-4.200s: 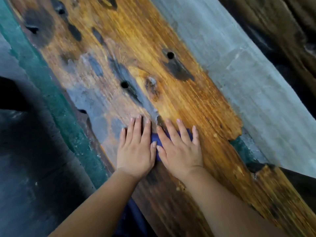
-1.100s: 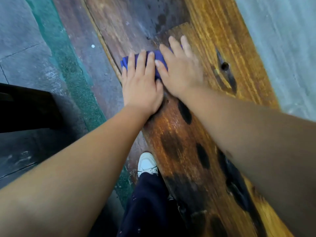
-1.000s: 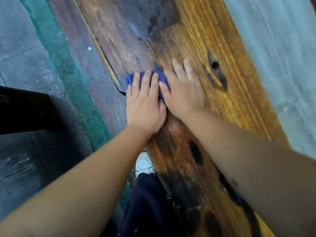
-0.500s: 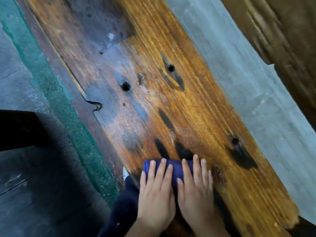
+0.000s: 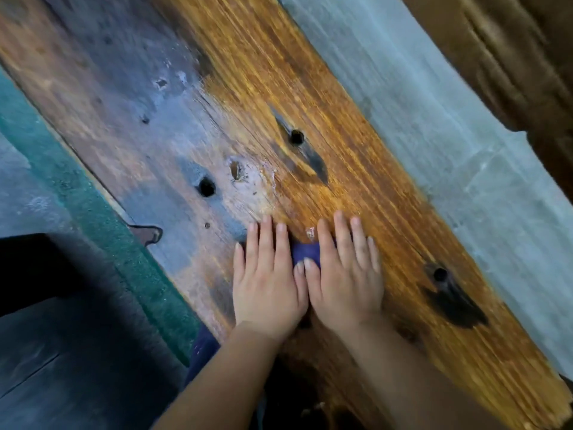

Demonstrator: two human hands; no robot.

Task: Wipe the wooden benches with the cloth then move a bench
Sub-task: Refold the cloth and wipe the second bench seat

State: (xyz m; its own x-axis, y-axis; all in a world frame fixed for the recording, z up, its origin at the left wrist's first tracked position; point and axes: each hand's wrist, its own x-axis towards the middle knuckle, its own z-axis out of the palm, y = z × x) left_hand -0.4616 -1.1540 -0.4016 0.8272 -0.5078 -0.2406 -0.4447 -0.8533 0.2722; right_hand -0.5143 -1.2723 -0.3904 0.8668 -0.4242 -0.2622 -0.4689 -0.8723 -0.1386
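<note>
A long wooden bench (image 5: 356, 169) runs diagonally through the head view, orange-brown on its right half and worn grey-blue on its left, with several dark holes. My left hand (image 5: 266, 274) and my right hand (image 5: 344, 271) lie flat side by side on it, fingers together, both pressing down a dark blue cloth (image 5: 305, 251). Only a small patch of the cloth shows between the two hands; the rest is hidden under the palms.
A green painted strip (image 5: 93, 218) borders the bench on the left, with grey concrete floor (image 5: 62, 352) and a dark object (image 5: 28, 268) beyond. A pale concrete band (image 5: 449, 135) runs along the right, then another brown wooden surface (image 5: 527, 57). My dark trouser leg (image 5: 201, 352) shows below.
Both hands have slid the cloth forward along the bench, away from my body, after pulling it back from a far reach a second ago. The view has moved closer.
</note>
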